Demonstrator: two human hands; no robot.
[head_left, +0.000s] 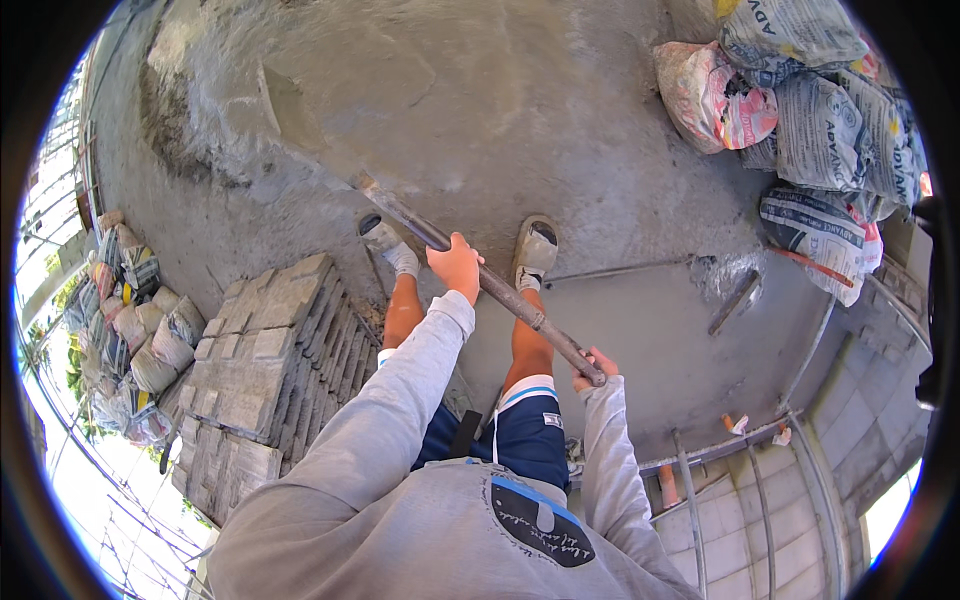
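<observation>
Long-handled shovel (412,221) runs diagonally across the middle, blade end upper left over the grey, wet-looking floor (500,110), butt end lower right by the person's body. Blade (292,118) is coated in the same grey; can't tell whether it is sunk in or just resting. Left hand (458,268) is farther forward, fingers wrapped around the shaft about midway. Right hand (598,368) grasps the shaft at the butt end, fingers curled round it, partly hidden by the handle. Both arms in long grey sleeves.

Feet apart, socks and sandals: left sandal (372,224) just beside the shaft, right sandal (541,237) on the far side of it, standing on the grey floor. Shaft passes above the right leg.

Left side: stacked grey blocks (255,345) near the left leg, pile of filled sacks (150,335) beyond. Upper right: heap of printed sacks (820,130), well apart from the shovel. Right: smooth grey patch (620,330) with a short dark bar (735,302) on it. Lower right: metal poles (690,515) over pale panels (780,530).
</observation>
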